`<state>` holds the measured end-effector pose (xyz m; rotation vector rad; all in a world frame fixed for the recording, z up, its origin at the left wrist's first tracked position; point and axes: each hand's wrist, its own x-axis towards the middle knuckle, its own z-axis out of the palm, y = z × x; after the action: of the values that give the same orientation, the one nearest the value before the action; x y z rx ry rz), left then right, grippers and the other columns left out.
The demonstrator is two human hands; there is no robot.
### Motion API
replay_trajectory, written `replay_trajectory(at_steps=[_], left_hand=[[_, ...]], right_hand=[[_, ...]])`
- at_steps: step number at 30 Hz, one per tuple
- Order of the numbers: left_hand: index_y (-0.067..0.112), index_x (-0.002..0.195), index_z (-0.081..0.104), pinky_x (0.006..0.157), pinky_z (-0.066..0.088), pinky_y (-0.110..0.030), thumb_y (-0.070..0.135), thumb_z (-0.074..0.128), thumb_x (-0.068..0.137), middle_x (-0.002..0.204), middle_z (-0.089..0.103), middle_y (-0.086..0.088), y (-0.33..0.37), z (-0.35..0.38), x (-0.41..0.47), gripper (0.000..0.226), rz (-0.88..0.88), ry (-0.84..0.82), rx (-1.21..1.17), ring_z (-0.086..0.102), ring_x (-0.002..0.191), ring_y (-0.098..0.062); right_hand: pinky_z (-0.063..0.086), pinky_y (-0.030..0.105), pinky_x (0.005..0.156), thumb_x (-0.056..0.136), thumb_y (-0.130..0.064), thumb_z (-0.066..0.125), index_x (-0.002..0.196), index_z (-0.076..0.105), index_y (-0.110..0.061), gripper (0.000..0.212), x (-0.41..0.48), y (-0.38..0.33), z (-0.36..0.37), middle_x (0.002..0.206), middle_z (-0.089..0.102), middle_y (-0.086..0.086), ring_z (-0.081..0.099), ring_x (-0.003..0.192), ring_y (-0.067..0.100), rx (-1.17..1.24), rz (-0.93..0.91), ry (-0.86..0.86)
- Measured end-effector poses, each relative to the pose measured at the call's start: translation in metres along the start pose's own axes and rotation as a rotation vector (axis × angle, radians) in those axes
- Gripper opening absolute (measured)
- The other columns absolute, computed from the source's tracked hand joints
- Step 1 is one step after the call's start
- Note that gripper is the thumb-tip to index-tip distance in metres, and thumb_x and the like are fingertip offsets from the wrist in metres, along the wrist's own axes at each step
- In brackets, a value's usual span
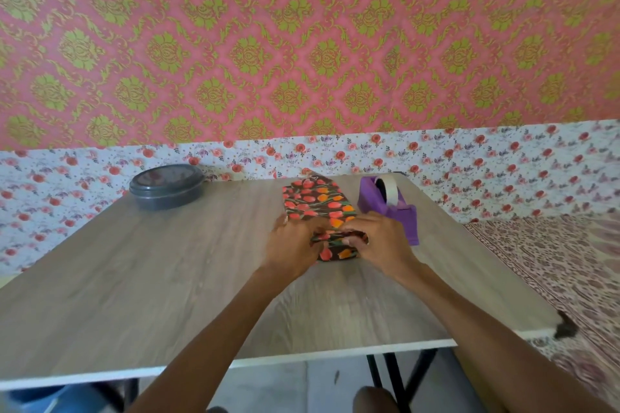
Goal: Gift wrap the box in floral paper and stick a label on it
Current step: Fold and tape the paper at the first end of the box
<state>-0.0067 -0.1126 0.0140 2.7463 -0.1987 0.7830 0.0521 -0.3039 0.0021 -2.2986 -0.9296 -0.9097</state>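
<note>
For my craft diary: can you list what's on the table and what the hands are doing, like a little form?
Box: wrapped in tulip print, centre
Left hand: pinches paper fold at box's near end
Right hand: pinches same fold
Tape dispenser: purple, right of box
Container: grey, round, lidded, far left
Label: none visible

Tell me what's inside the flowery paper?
Only the paper shows, wrapped into a long box shape on the table. The left hand and right hand hold its folded near end. Whatever is inside is fully covered, so it cannot be seen.
</note>
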Motion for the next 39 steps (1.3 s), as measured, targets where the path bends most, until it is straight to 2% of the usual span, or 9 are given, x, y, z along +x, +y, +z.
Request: replay_trajectory(at_steps=[4,10,14,17,19,22,25,30,39], left_hand=[[0.03,0.12,0.056,0.084,0.047,-0.029,0.028,0.07,0.085,0.108,0.071,0.008,0.001,0.0,-0.001,0.037,0.058,-0.028,-0.038,0.064,0.096,-0.019],[0.036,0.114,0.071,0.078,0.047,-0.024,0.02,0.069,0.082,0.111,0.069,0.013,0.0,0.009,0.0,0.036,-0.03,-0.022,-0.157,0.06,0.097,-0.01],[0.033,0.116,0.071,0.081,0.045,-0.023,0.021,0.069,0.086,0.116,0.067,0.012,0.0,0.012,0.006,0.033,-0.03,-0.026,-0.162,0.057,0.104,-0.01],[0.027,0.113,0.073,0.085,0.05,-0.026,0.014,0.072,0.084,0.114,0.069,0.008,0.002,0.016,0.008,0.032,-0.019,0.008,-0.215,0.058,0.104,-0.01],[0.025,0.109,0.075,0.09,0.051,-0.027,0.011,0.074,0.081,0.112,0.07,0.009,0.001,0.02,0.009,0.031,-0.011,0.047,-0.253,0.058,0.106,-0.009],[0.026,0.106,0.077,0.094,0.049,-0.026,0.01,0.076,0.079,0.111,0.071,0.01,-0.002,0.025,0.01,0.031,-0.002,0.079,-0.276,0.057,0.107,-0.008],[0.024,0.106,0.077,0.094,0.049,-0.026,0.01,0.076,0.079,0.11,0.072,0.009,-0.001,0.026,0.012,0.03,-0.01,0.078,-0.285,0.058,0.106,-0.008],[0.023,0.107,0.076,0.092,0.047,-0.015,0.01,0.075,0.081,0.111,0.072,0.01,0.0,0.025,0.012,0.03,-0.013,0.062,-0.28,0.06,0.104,-0.004],[0.018,0.106,0.077,0.08,0.034,0.007,0.003,0.075,0.08,0.11,0.072,0.009,-0.001,0.024,0.012,0.03,-0.025,0.077,-0.332,0.054,0.095,0.007]], right_hand=[[0.055,0.025,0.068,0.072,-0.026,0.085,0.097,0.074,-0.025,0.027,0.001,0.003,-0.003,0.09,0.074,-0.012,0.067,0.081,0.004,0.077,0.03,-0.065],[0.054,0.025,0.068,0.082,-0.028,0.076,0.106,0.069,-0.027,0.025,0.01,0.012,-0.013,0.099,0.072,-0.011,0.065,0.084,0.004,0.07,0.0,-0.209],[0.053,0.027,0.06,0.091,-0.02,0.061,0.084,0.071,-0.022,0.012,0.024,0.041,-0.036,0.083,0.068,-0.009,0.061,0.071,0.008,-0.148,0.33,0.069],[0.051,0.029,0.058,0.098,-0.021,0.05,0.07,0.058,-0.012,0.031,0.031,0.066,-0.049,0.075,0.059,0.005,0.059,0.067,0.02,-0.291,0.692,-0.135],[0.044,0.026,0.056,0.101,-0.025,0.045,0.077,0.058,-0.007,0.033,0.038,0.075,-0.053,0.073,0.056,0.007,0.054,0.063,0.019,-0.058,0.881,-0.295],[0.044,0.027,0.055,0.098,-0.024,0.056,0.101,0.06,-0.006,0.018,0.051,0.076,-0.06,0.084,0.058,0.008,0.053,0.068,0.017,0.522,1.216,-0.271],[0.047,0.026,0.058,0.09,-0.019,0.07,0.089,0.058,-0.009,0.016,0.063,0.074,-0.072,0.089,0.058,0.01,0.054,0.073,0.018,0.68,1.385,-0.344],[0.045,0.019,0.054,0.085,-0.002,0.073,0.079,0.055,-0.003,0.019,0.07,0.075,-0.067,0.074,0.054,0.006,0.048,0.064,0.012,0.719,1.477,-0.332],[0.058,0.028,0.05,0.091,-0.003,0.065,0.088,0.058,-0.003,0.008,0.06,0.076,-0.056,0.091,0.06,0.009,0.056,0.078,0.015,1.122,1.397,-0.097]])
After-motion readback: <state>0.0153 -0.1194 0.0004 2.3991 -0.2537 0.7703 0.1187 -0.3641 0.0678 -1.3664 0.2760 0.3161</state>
